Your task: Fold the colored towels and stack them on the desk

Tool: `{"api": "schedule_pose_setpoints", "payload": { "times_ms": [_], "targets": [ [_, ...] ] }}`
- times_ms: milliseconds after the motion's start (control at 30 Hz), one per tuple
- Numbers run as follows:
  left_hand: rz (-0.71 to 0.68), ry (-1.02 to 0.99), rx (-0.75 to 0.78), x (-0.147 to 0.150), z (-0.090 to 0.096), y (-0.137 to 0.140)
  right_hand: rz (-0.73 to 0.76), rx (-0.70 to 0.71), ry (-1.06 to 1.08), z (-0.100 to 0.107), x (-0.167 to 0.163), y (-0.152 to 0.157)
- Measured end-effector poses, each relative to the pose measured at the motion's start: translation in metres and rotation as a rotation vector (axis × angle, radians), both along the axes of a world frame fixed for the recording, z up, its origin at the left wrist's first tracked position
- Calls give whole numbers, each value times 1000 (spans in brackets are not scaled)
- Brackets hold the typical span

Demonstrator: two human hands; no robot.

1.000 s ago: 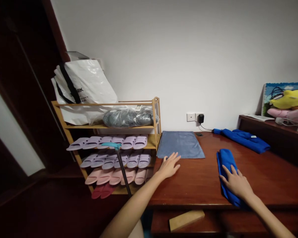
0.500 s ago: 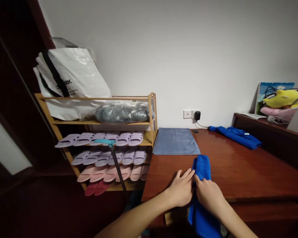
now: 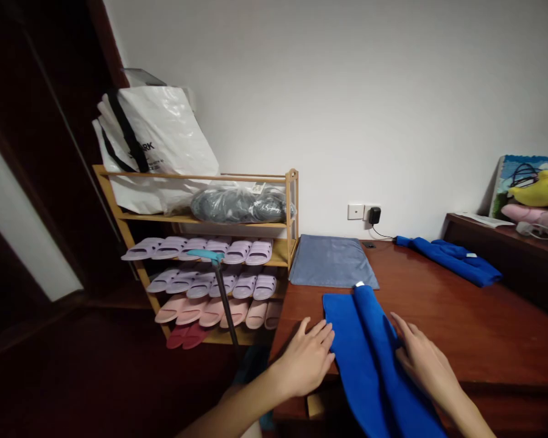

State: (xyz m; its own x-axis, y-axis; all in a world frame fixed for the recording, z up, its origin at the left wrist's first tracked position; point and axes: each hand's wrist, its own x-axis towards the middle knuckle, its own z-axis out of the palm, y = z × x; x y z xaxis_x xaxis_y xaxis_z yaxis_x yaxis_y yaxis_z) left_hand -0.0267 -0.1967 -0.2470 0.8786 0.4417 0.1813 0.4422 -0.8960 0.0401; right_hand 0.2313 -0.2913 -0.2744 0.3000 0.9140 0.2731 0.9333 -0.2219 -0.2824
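A matte blue cloth (image 3: pixel 375 365), part flat sheet, part plump roll, runs off a glossy wooden desk (image 3: pixel 466 328) at lower centre, between a spread left hand (image 3: pixel 308 359) and a loosely splayed right hand (image 3: pixel 424 360).

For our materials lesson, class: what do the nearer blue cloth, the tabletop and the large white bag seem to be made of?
The nearer blue cloth seems soft fabric, perhaps fleece: matt, with rounded folds. The tabletop looks like wood or wood veneer, probably varnished: reddish-brown with a faint sheen. The large white bag is probably plastic: glossy, with bright highlights and stiff creases.
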Motion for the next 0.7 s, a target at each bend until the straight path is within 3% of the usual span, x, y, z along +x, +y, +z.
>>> {"api": "schedule_pose_setpoints", "payload": {
  "times_ms": [67, 167, 233, 300, 467, 600, 700],
  "targets": [
    [43, -68, 28, 5, -6, -2, 25, 116, -119, 2, -3, -3],
    [130, -147, 52, 18, -18, -8, 227, 245, -195, 8, -28, -6],
    [102, -148, 27, 26, -25, -11, 419, 187, -206, 8, -48, -5],
    [54, -121, -22, 29, -29, -13, 501, 73, -201, 5, -61, -1],
    [82, -89, -82, 27, -29, -12, 216, -66, -370, -2, -43, 6],
    [94, -115, -54, 27, -33, -12, 108, -140, -599, 0, 26, -17],
    [92, -133, -26, 25, -37, -13, -53, -240, -564, -3, 92, -44]
  ]
}}
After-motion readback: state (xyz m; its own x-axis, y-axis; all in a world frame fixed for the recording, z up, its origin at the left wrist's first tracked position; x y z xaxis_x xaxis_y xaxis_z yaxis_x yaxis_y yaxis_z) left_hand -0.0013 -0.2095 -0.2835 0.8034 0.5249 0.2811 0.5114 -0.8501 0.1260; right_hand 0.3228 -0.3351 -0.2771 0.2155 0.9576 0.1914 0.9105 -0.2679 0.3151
